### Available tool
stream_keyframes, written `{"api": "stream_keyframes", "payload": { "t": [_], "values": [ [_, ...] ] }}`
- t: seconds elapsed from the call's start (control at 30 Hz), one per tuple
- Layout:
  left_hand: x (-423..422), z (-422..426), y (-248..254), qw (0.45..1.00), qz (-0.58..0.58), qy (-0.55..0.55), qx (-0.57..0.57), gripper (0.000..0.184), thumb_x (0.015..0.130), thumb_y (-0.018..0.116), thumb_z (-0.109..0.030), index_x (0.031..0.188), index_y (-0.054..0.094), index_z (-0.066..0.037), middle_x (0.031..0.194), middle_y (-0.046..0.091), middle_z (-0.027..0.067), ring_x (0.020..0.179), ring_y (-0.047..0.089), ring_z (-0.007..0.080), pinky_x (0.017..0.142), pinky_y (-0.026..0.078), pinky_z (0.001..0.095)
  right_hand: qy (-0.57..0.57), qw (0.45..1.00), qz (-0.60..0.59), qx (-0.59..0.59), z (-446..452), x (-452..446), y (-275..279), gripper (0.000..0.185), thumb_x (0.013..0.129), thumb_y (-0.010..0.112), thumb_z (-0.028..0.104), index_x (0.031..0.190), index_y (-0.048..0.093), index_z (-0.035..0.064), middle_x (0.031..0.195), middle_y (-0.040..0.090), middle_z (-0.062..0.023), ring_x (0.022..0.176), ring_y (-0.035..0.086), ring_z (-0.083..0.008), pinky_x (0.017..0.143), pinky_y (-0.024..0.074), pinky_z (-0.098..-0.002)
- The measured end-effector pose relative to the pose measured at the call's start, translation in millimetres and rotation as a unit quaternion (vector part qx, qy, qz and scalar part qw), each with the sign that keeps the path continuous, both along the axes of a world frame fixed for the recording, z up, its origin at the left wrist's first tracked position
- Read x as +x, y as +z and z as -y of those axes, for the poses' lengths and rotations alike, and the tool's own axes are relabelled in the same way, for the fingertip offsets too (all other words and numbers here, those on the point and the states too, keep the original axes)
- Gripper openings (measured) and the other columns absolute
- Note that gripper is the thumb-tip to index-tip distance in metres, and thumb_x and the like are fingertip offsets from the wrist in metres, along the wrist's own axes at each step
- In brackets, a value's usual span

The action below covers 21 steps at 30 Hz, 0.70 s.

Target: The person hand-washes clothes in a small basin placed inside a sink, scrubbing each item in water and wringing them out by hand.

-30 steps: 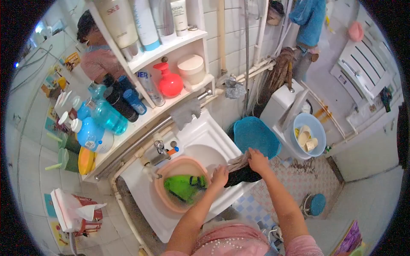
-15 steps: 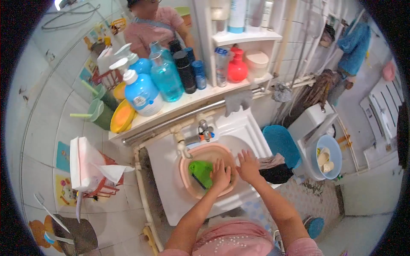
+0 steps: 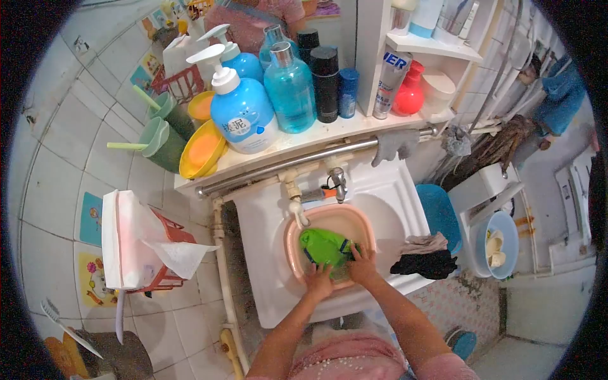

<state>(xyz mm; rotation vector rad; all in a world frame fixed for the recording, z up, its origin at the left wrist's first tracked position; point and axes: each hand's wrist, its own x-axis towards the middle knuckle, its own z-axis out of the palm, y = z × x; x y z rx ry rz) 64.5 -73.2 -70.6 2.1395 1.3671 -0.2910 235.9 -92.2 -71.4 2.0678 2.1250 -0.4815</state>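
Observation:
A bright green cloth item with dark edging (image 3: 324,246) lies wet in the water of a pink basin (image 3: 292,256), which sits in the white sink (image 3: 259,278). My left hand (image 3: 318,283) is at the cloth's lower edge, fingers bent onto it. At its right edge, my right hand (image 3: 363,266) has its fingers closed on the fabric. Parts of the fingertips are under water or behind cloth. Just behind the basin are the metal tap (image 3: 340,183) and a pale pipe fitting (image 3: 296,206).
Dark and beige cloths (image 3: 425,263) hang over the sink's right rim. A shelf (image 3: 253,158) above holds a blue pump bottle (image 3: 240,117) and other bottles. Tissues (image 3: 123,240) sit in a red wall basket at left. Right stand a blue tub (image 3: 437,215) and a light-blue basin (image 3: 503,253).
My right hand has come from beyond the basin's right rim onto the cloth. My left hand has moved to the cloth's lower edge. The cloth is more spread out, and the view has shifted.

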Motion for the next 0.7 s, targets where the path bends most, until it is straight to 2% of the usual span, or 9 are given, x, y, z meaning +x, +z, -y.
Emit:
{"api": "stream_keyframes", "payload": {
  "t": [0.13, 0.23, 0.27, 0.3, 0.33, 0.37, 0.43, 0.57, 0.7],
  "values": [
    [1.4, 3.0, 8.2, 0.998, 0.026, 0.013, 0.047, 0.058, 0.075, 0.057, -0.024, 0.129, 0.039, -0.011, 0.131, 0.037, 0.0154, 0.123, 0.028, 0.0379, 0.098, 0.026, 0.0544, 0.039, 0.994, 0.078, 0.069, -0.4, -3.3, -18.0, 0.033, 0.080, 0.048, 0.034, 0.106, 0.062, 0.0188, 0.137, 0.033, -0.0096, 0.129, 0.022, -0.0292, 0.092, 0.0131, -0.0669],
    [1.3, -5.9, -2.2, 0.996, 0.071, 0.002, 0.062, 0.058, 0.074, 0.059, -0.022, 0.126, 0.039, -0.006, 0.127, 0.041, 0.0177, 0.121, 0.032, 0.0376, 0.097, 0.030, 0.0488, 0.088, 0.994, 0.020, -0.067, -10.3, -1.5, -7.1, 0.034, 0.083, 0.050, 0.031, 0.112, 0.059, 0.0139, 0.128, 0.044, -0.0063, 0.123, 0.034, -0.0230, 0.095, 0.0241, -0.0552],
    [2.4, -7.0, -5.1, 0.995, 0.073, 0.002, 0.065, 0.058, 0.074, 0.059, -0.022, 0.126, 0.039, -0.006, 0.127, 0.041, 0.0177, 0.121, 0.032, 0.0376, 0.097, 0.030, 0.0488, -0.039, 0.964, -0.245, -0.099, -15.1, 0.4, -17.3, 0.035, 0.084, 0.051, 0.029, 0.114, 0.057, 0.0110, 0.122, 0.049, -0.0044, 0.118, 0.039, -0.0191, 0.094, 0.0291, -0.0447],
    [4.4, -9.8, 1.3, 0.991, 0.123, 0.043, 0.038, 0.057, 0.074, 0.060, -0.020, 0.124, 0.040, -0.003, 0.124, 0.043, 0.0191, 0.117, 0.037, 0.0378, 0.095, 0.033, 0.0462, -0.161, 0.849, -0.489, -0.121, -16.5, 1.6, -23.4, 0.036, 0.085, 0.053, 0.028, 0.116, 0.055, 0.0082, 0.117, 0.053, -0.0025, 0.113, 0.044, -0.0153, 0.093, 0.0341, -0.0342],
    [6.8, -12.4, 9.3, 0.982, 0.172, 0.082, 0.012, 0.057, 0.073, 0.062, -0.019, 0.122, 0.040, 0.000, 0.120, 0.045, 0.0205, 0.112, 0.042, 0.0380, 0.093, 0.036, 0.0435, -0.210, 0.746, -0.612, -0.156, -19.7, 2.7, 18.4, 0.034, 0.086, 0.056, 0.025, 0.116, 0.054, 0.0083, 0.108, 0.056, 0.0019, 0.097, 0.049, -0.0079, 0.079, 0.0382, -0.0191],
    [9.9, -13.6, 19.7, 0.981, 0.174, 0.081, 0.015, 0.057, 0.073, 0.062, -0.019, 0.122, 0.040, 0.000, 0.120, 0.045, 0.0205, 0.112, 0.042, 0.0380, 0.093, 0.036, 0.0435, -0.209, 0.747, -0.612, -0.152, -20.4, 4.0, 45.0, 0.034, 0.086, 0.056, 0.025, 0.116, 0.054, 0.0083, 0.108, 0.056, 0.0019, 0.097, 0.049, -0.0079, 0.079, 0.0382, -0.0191],
    [16.1, -15.3, 41.7, 0.927, 0.344, 0.127, 0.084, 0.057, 0.073, 0.065, -0.018, 0.119, 0.040, 0.003, 0.115, 0.049, 0.0216, 0.103, 0.049, 0.0380, 0.088, 0.040, 0.0415, -0.312, 0.551, -0.738, -0.233, -20.4, 5.1, 81.1, 0.036, 0.086, 0.056, 0.025, 0.118, 0.053, 0.0098, 0.107, 0.054, 0.0044, 0.086, 0.048, -0.0059, 0.072, 0.0386, -0.0213],
    [26.3, -26.9, 62.8, 0.900, 0.371, 0.205, 0.099, 0.050, 0.075, 0.064, -0.019, 0.116, 0.043, 0.002, 0.110, 0.052, 0.0218, 0.099, 0.051, 0.0377, 0.084, 0.042, 0.0403, -0.270, 0.498, -0.796, -0.212, -19.7, 5.5, 128.5, 0.037, 0.086, 0.056, 0.025, 0.119, 0.052, 0.0107, 0.106, 0.054, 0.0058, 0.083, 0.046, -0.0046, 0.068, 0.0367, -0.0213],
    [23.3, -49.8, 84.9, 0.836, 0.490, 0.237, 0.066, 0.029, 0.081, 0.057, -0.010, 0.107, 0.051, 0.001, 0.087, 0.058, 0.0137, 0.079, 0.057, 0.0203, 0.071, 0.045, 0.0286, -0.210, 0.495, -0.827, -0.163, -24.4, 7.1, 162.6, 0.040, 0.085, 0.056, 0.025, 0.122, 0.050, 0.0104, 0.109, 0.053, 0.0055, 0.090, 0.046, -0.0055, 0.070, 0.0368, -0.0218]
  ]
}}
